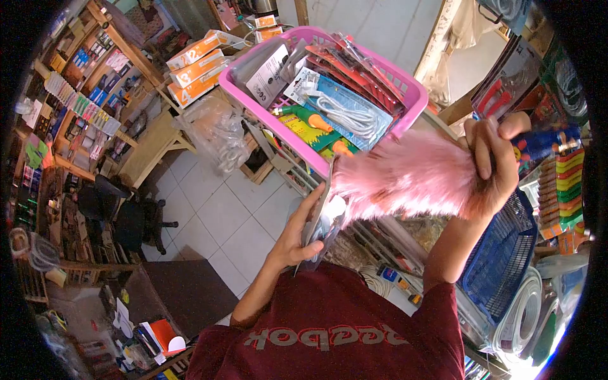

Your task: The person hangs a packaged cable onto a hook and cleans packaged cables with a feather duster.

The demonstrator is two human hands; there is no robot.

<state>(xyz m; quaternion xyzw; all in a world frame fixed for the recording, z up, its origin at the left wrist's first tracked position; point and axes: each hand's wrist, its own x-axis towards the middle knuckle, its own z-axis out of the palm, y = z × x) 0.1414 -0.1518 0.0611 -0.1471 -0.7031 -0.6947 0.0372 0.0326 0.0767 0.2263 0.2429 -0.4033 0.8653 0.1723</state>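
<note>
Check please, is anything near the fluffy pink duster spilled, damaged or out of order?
Nothing looks clearly spilled or damaged. Only the packets in the pink basket, beside the fluffy pink duster, seem untidy: they overlap and lie at different angles.

Two hands, one duster, one pink basket appear.

Pale square tiles cover the floor, where a black wheeled chair stands near a light wooden table. A pink plastic basket carries red packets toward its far side, a blue-backed pack with coiled white cable, and a yellow-green pack nearer. Wooden shelves at left hold many small packages
</note>
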